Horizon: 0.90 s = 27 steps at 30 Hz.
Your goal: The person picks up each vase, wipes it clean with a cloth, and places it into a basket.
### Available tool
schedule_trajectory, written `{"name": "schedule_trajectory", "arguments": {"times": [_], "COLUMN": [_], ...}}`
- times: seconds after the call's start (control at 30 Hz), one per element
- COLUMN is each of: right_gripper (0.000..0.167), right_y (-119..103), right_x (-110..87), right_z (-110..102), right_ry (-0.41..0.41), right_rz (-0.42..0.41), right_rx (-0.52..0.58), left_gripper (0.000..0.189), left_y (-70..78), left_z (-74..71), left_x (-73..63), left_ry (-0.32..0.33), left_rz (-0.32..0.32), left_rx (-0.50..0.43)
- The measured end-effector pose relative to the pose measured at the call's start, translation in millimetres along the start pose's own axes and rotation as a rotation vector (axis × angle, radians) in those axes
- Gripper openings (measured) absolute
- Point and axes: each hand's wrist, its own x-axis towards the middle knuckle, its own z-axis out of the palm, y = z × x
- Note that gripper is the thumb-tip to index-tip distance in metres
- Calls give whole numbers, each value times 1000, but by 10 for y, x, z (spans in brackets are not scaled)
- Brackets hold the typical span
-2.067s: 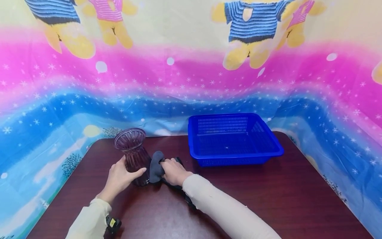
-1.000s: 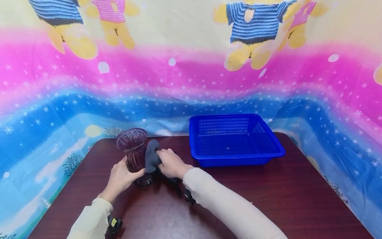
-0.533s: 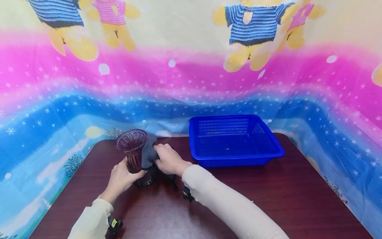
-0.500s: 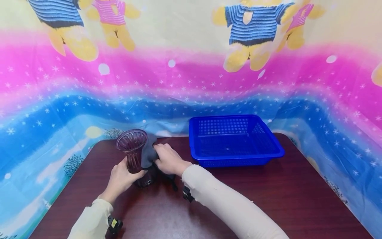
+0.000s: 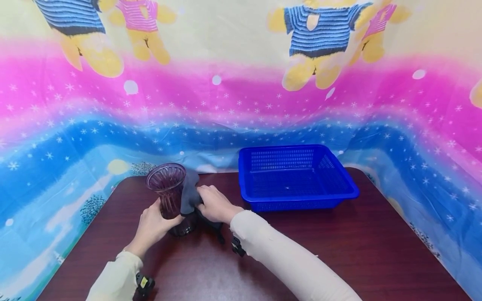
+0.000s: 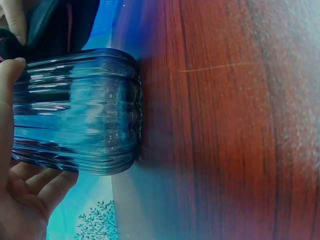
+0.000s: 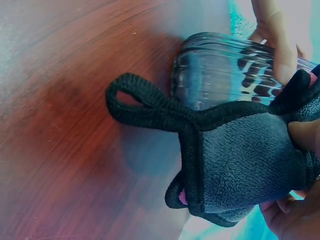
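A ribbed, purple-tinted glass vase (image 5: pixel 170 200) with a flared rim stands at the left of the table. My left hand (image 5: pixel 152 223) grips its lower body, thumb across the front and fingers round the far side. In my right hand (image 5: pixel 214 203) is a bunched grey cleaning cloth (image 5: pixel 190 194), held against the vase's right side below the rim. The right wrist view shows the cloth's fuzzy grey face (image 7: pixel 245 155), black edging and a hanging loop (image 7: pixel 142 102). Through the left wrist view the vase's ribbed base (image 6: pixel 107 110) appears at the tabletop.
To the right, at the back of the table, sits a blue perforated plastic basket (image 5: pixel 297 202). The dark red-brown wooden table (image 5: pixel 301 246) meets a printed cloth backdrop (image 5: pixel 226 100) along its back and sides. A small black device (image 5: pixel 143 286) is on each wrist.
My right hand has moved the cloth up the vase's right side from near its base, then slightly back down and right. The left hand keeps its grip on the vase.
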Motion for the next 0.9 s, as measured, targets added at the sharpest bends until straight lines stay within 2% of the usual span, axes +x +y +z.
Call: {"name": "schedule_trajectory", "arguments": {"times": [0.27, 0.57, 0.9], "right_gripper": [13, 22, 14], "right_y": [84, 136, 163], "right_x": [-37, -84, -100], "right_z": [146, 279, 352], "right_ry": [-39, -86, -100], "right_rz": [20, 57, 42], "right_rx": [-26, -58, -133], "left_gripper": [65, 70, 72], "left_y": [18, 1, -23], "left_z": [-8, 20, 24], "left_x": [-4, -9, 1], "left_ry": [-5, 2, -6], "left_rz": [-22, -18, -16], "left_rx": [9, -1, 3]}}
